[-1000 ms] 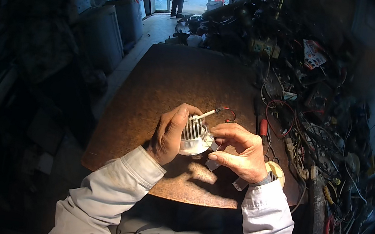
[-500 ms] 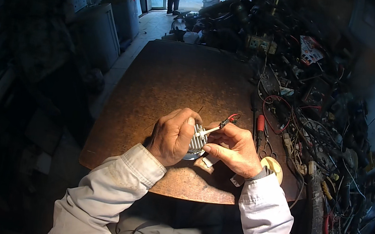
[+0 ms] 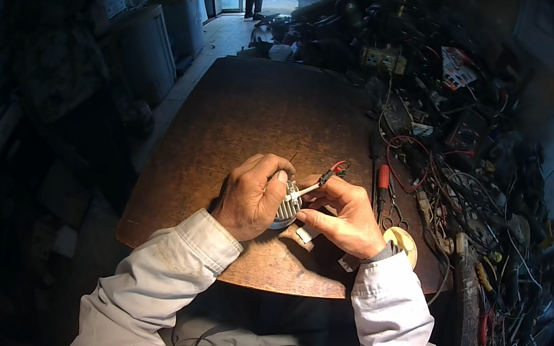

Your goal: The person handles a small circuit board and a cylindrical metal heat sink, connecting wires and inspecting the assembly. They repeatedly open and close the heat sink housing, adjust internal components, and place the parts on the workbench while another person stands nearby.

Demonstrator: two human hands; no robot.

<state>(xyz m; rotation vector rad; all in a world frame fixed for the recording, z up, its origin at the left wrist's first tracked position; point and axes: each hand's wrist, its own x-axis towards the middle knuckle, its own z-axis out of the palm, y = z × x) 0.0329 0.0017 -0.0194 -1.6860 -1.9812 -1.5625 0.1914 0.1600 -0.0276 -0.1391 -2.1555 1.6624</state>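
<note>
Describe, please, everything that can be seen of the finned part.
The finned part is round, greyish and metal-looking, with parallel fins and a paler lower edge. A white lead with red wiring beyond runs up rightward from it. It seems tilted over the table, held and partly hidden by the left grip; the right grip apparently touches its right side.

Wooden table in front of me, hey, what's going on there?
Someone is handling a ribbed silver part at the wooden table. The left hand grips its left side, and the right hand is at its right, though its exact hold is hard to see. A white cable slants up from the part toward a red wire. A red-handled tool and scissors lie to the right.
</note>
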